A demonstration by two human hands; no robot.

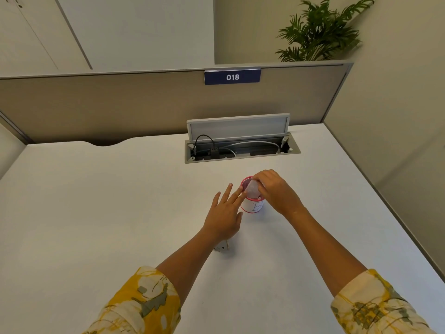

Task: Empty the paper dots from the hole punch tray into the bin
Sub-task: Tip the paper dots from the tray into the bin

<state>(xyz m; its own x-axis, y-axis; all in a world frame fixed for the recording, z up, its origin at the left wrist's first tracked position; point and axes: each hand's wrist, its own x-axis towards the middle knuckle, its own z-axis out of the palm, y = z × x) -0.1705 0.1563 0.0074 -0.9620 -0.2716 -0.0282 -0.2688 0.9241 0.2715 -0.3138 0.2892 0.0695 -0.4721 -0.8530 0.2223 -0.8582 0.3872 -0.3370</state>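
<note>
A small round bin (pixel 253 206), red-rimmed with a white label, stands on the white desk (pixel 96 201). My right hand (pixel 277 190) holds a translucent hole punch tray (pixel 252 190) tilted over the bin's mouth. Fingers spread, my left hand (pixel 225 214) is open, and its fingertips touch the tray and the bin's left rim. Part of the metal hole punch (pixel 222 247) shows on the desk under my left wrist; the rest is hidden by my arm. I cannot make out paper dots.
An open cable box (pixel 240 147) with its lid raised and wires inside is set into the desk behind the bin. A partition with a blue "018" sign (pixel 232 77) closes the back. A plant (pixel 320 32) stands beyond, at the right.
</note>
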